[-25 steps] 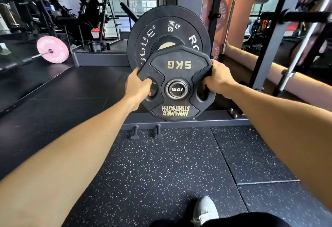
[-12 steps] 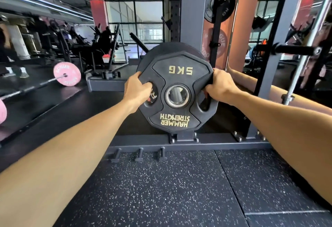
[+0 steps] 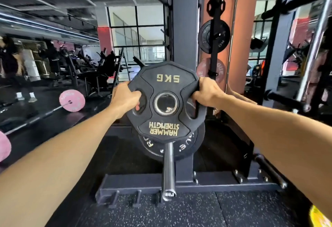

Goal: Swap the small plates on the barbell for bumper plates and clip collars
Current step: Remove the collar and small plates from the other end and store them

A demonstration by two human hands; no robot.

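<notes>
I hold a black 5 kg Hammer Strength plate [image 3: 166,101] upright in front of me, its lettering upside down. My left hand [image 3: 124,99] grips its left handle slot and my right hand [image 3: 206,92] grips its right edge. The plate is off the bar and raised above the chrome barbell sleeve [image 3: 168,171], which points toward me below it. A black bumper plate [image 3: 190,145] sits on that sleeve behind the held plate, mostly hidden. No collar is visible.
The dark rack upright [image 3: 185,29] stands right behind the plate, its base beam [image 3: 215,181] on the speckled rubber floor. Stored plates [image 3: 213,36] hang on a post at the right. A pink-plated barbell [image 3: 71,101] lies on the left floor. A person stands far left.
The 5 kg plate has come off the sleeve and risen with both hands. The view has tilted up, and the bare sleeve end and bumper plate now show below it.
</notes>
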